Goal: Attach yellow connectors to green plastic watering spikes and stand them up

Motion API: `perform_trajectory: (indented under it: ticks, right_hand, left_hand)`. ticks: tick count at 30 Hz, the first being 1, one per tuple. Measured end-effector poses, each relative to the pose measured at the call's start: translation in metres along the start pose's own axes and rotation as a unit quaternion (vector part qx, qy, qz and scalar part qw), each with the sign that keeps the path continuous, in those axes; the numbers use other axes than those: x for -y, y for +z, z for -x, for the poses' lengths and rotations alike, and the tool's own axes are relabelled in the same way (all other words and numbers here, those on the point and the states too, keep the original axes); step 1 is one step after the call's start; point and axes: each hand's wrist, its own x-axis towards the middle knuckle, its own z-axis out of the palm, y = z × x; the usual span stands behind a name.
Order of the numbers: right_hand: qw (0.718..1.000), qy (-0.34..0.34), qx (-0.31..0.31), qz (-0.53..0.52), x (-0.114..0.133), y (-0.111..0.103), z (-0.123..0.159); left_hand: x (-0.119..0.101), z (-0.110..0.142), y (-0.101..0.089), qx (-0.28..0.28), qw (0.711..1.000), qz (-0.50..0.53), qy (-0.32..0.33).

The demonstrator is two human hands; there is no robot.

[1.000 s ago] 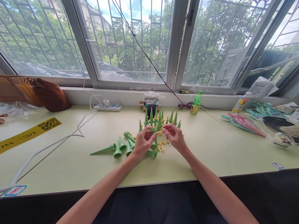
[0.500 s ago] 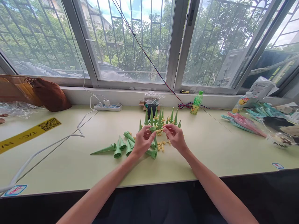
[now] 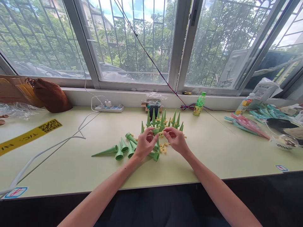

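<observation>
At frame center, the closed left hand [image 3: 145,143] grips one green spike [image 3: 155,130], the right hand [image 3: 177,140] pinches one yellow fitting [image 3: 161,132], and two bottles [image 3: 199,104] stand right.

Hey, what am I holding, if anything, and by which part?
Your left hand holds a green cone by its wide end; your right hand seems to pinch a small yellow piece by one end.

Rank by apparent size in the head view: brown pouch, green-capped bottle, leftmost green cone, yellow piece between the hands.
1. Brown pouch
2. Green-capped bottle and leftmost green cone, unranked: cone longer, bottle wider
3. Yellow piece
</observation>
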Motion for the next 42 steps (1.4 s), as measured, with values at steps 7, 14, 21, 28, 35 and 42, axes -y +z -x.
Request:
perform_trajectory:
  ticks: [7, 14, 21, 28, 35, 42]
  right_hand:
    - [1.000, 0.001, 0.020, 0.016, -0.0039, 0.0009, 0.0001]
    - [0.999, -0.003, 0.029, 0.025, -0.0052, 0.0017, 0.0003]
    - [0.999, -0.005, 0.037, 0.025, -0.0046, 0.0015, 0.0004]
    - [0.998, -0.005, 0.051, 0.038, -0.0035, 0.0020, 0.0002]
    - [0.997, -0.001, 0.066, 0.037, -0.0042, 0.0023, 0.0004]
    - [0.998, -0.006, 0.054, 0.037, -0.0022, 0.0021, 0.0000]
  left_hand:
    - [-0.0026, -0.0002, -0.0008, 0.006, 1.000, -0.021, 0.011]
    - [-0.0019, 0.0002, 0.0003, -0.002, 1.000, -0.027, 0.012]
    - [0.0016, 0.0013, 0.0008, 0.004, 0.999, -0.037, 0.016]
    - [0.0008, 0.0020, 0.0007, 0.016, 0.999, -0.038, 0.021]
    - [-0.0002, 0.0026, 0.0006, 0.019, 0.998, -0.052, 0.021]
    - [0.0029, 0.0019, 0.0008, 0.013, 0.999, -0.036, 0.010]
